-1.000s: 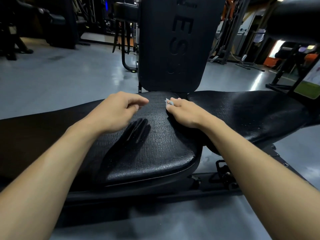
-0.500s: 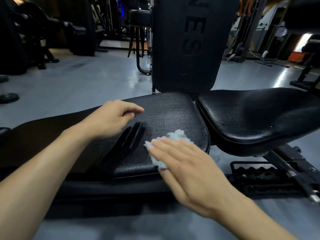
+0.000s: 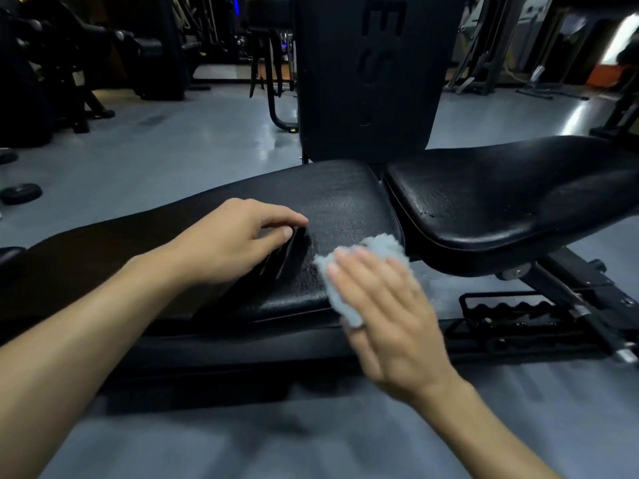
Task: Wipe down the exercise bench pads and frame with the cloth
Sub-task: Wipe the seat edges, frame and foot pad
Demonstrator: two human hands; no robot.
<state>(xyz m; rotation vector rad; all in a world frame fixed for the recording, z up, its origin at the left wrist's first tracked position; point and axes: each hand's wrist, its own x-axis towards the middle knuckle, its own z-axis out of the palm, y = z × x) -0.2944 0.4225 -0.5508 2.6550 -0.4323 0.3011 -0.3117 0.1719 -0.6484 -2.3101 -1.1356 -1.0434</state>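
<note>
So the cloth point(image 3: 363, 267) is a pale blue-grey wad sitting under the right hand point(image 3: 387, 316), right at the near corner of the long pad point(image 3: 342, 202). The fingers lie flat and fairly straight across it, pressing it down onto the pad's edge; bits of cloth stick out past the fingertips and below the palm side. That hand is a little blurred, so I can't say whether the thumb is hooked round anything.

The left hand point(image 3: 238, 240) is just beside the cloth, over the same pad. Its fingers are loosely curled with nothing in them, thumb tucked near the index finger, and it throws a dark finger-shaped shadow on the pad. Whether it actually touches the pad, can't tell.

The pad is black with a cracked, pebbly texture. The seat pad point(image 3: 501, 202) sits just beside it, a narrow gap between them, smoother and shiny with a small tear near its front edge. Below the seat pad is the black frame point(image 3: 518, 316) with a notched adjustment rack. Behind the long pad stands a tall black panel point(image 3: 366, 74) with embossed letters. Floor point(image 3: 138, 160) is glossy grey, and a weight plate point(image 3: 20, 193) lies on it well apart from the pad, with dark gym machines further back.
</note>
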